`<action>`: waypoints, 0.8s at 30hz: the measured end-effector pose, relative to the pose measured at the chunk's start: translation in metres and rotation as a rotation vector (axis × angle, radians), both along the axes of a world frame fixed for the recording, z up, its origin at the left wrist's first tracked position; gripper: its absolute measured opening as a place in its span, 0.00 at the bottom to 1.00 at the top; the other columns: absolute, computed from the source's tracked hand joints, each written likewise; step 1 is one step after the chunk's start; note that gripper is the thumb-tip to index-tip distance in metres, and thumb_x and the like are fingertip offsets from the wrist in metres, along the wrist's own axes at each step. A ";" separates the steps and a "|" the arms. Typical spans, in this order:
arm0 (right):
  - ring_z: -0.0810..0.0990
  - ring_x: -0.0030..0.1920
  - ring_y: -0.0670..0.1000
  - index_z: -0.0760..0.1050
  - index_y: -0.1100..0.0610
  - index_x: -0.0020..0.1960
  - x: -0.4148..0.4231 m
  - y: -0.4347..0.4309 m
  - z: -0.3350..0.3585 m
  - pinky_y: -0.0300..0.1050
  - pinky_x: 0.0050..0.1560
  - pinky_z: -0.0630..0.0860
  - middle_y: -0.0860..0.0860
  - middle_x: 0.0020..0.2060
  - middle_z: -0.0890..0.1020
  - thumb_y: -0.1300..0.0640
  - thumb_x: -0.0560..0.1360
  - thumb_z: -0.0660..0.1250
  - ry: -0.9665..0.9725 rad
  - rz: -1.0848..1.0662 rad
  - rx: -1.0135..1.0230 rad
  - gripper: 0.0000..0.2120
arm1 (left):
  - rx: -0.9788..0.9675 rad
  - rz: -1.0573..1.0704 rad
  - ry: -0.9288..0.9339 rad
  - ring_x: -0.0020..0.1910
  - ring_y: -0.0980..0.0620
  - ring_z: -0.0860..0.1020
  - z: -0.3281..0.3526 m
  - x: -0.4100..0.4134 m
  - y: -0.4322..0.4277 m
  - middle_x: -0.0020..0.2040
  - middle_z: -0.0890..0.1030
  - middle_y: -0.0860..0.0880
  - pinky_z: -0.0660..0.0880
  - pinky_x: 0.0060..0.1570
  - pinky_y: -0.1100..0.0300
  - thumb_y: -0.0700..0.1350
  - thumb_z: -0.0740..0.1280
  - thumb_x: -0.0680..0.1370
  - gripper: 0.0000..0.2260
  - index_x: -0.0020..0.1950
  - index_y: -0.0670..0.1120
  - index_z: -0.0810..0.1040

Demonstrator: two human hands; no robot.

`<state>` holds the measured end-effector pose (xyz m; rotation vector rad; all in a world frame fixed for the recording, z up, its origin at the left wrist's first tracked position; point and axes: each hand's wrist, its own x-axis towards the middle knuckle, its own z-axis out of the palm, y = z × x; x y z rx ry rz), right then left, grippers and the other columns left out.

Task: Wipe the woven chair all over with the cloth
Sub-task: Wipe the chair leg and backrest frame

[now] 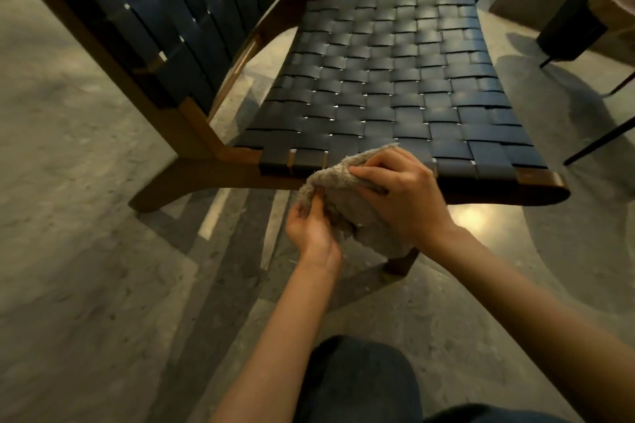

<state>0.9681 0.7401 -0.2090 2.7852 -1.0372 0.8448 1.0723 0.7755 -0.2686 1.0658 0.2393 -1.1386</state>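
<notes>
Head view: I see the woven chair (395, 79) directly ahead, its dark seat stretching away from me and its backrest (165, 17) rising at the left. The grey cloth (369, 239) is bunched against the near wooden rail (543, 187) of the seat, with its top corner lying just over the last row of straps. The right hand (402, 192) grasps the cloth from above, fingers curled over it. The left hand (311, 230) pinches the cloth's left edge from below. Beyond both hands the woven surface lies open up to the far edge. Wide floor (86, 216) opens on the left; on the right a thin dark furniture leg (598, 142) stands near the seat's corner.
</notes>
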 end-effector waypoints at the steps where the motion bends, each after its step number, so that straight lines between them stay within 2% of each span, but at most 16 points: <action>1: 0.80 0.44 0.57 0.83 0.63 0.48 0.012 -0.001 -0.001 0.49 0.45 0.79 0.58 0.41 0.82 0.63 0.69 0.75 0.008 0.018 0.033 0.09 | 0.022 0.031 -0.020 0.49 0.52 0.79 -0.002 0.010 0.000 0.51 0.80 0.46 0.78 0.47 0.60 0.38 0.68 0.76 0.07 0.53 0.44 0.77; 3: 0.80 0.44 0.57 0.83 0.62 0.48 0.037 -0.004 -0.002 0.49 0.45 0.79 0.58 0.41 0.82 0.62 0.70 0.74 0.003 0.041 0.098 0.08 | 0.054 0.078 -0.050 0.53 0.47 0.79 -0.006 0.030 0.000 0.54 0.80 0.42 0.77 0.55 0.52 0.37 0.68 0.76 0.10 0.57 0.40 0.77; 5: 0.80 0.44 0.57 0.83 0.62 0.48 0.061 -0.007 -0.004 0.50 0.44 0.78 0.57 0.41 0.82 0.61 0.70 0.74 0.004 0.071 0.142 0.07 | 0.055 0.109 -0.069 0.54 0.45 0.79 -0.011 0.050 0.000 0.55 0.80 0.41 0.76 0.56 0.51 0.37 0.66 0.77 0.11 0.59 0.38 0.76; 10: 0.79 0.46 0.54 0.83 0.59 0.51 0.114 -0.017 -0.012 0.48 0.48 0.77 0.56 0.46 0.81 0.57 0.74 0.70 0.017 0.144 0.249 0.08 | 0.083 0.226 -0.073 0.48 0.47 0.79 -0.032 0.100 -0.004 0.51 0.80 0.41 0.78 0.46 0.55 0.36 0.68 0.76 0.06 0.51 0.41 0.77; 12: 0.79 0.45 0.53 0.83 0.58 0.51 0.134 -0.022 -0.016 0.45 0.46 0.76 0.56 0.45 0.81 0.58 0.75 0.69 0.027 0.175 0.245 0.08 | 0.139 0.283 -0.062 0.48 0.47 0.79 -0.040 0.117 -0.007 0.50 0.80 0.42 0.78 0.44 0.57 0.36 0.69 0.75 0.05 0.48 0.43 0.76; 14: 0.79 0.46 0.53 0.83 0.58 0.53 0.154 -0.023 -0.020 0.47 0.47 0.76 0.55 0.46 0.81 0.59 0.75 0.69 0.040 0.178 0.259 0.08 | 0.144 0.308 -0.057 0.49 0.45 0.79 -0.045 0.132 -0.009 0.48 0.80 0.42 0.77 0.38 0.59 0.35 0.70 0.74 0.06 0.48 0.43 0.76; 17: 0.78 0.49 0.51 0.82 0.57 0.55 0.169 -0.023 -0.020 0.42 0.49 0.75 0.53 0.49 0.80 0.57 0.76 0.68 0.065 0.179 0.306 0.09 | 0.106 0.290 -0.088 0.48 0.44 0.78 -0.050 0.148 -0.010 0.42 0.79 0.45 0.76 0.36 0.60 0.35 0.69 0.75 0.04 0.43 0.44 0.77; 18: 0.78 0.48 0.49 0.82 0.56 0.55 0.168 -0.024 -0.018 0.39 0.47 0.74 0.52 0.49 0.80 0.56 0.77 0.68 0.087 0.179 0.307 0.09 | 0.104 0.273 -0.095 0.48 0.44 0.78 -0.050 0.149 -0.009 0.44 0.80 0.44 0.77 0.38 0.60 0.35 0.69 0.75 0.04 0.46 0.43 0.78; 21: 0.74 0.44 0.47 0.82 0.55 0.54 0.153 -0.023 -0.013 0.38 0.42 0.71 0.49 0.46 0.76 0.54 0.77 0.67 0.148 0.168 0.279 0.09 | 0.131 0.187 -0.193 0.49 0.47 0.80 -0.054 0.138 -0.002 0.50 0.81 0.44 0.78 0.45 0.57 0.37 0.72 0.72 0.13 0.56 0.41 0.78; 24: 0.74 0.48 0.49 0.82 0.55 0.55 0.141 -0.018 -0.013 0.41 0.45 0.74 0.52 0.48 0.76 0.54 0.77 0.67 0.147 0.145 0.250 0.09 | 0.170 0.112 -0.335 0.45 0.52 0.80 -0.057 0.127 -0.002 0.45 0.81 0.49 0.78 0.43 0.60 0.40 0.73 0.72 0.07 0.48 0.47 0.78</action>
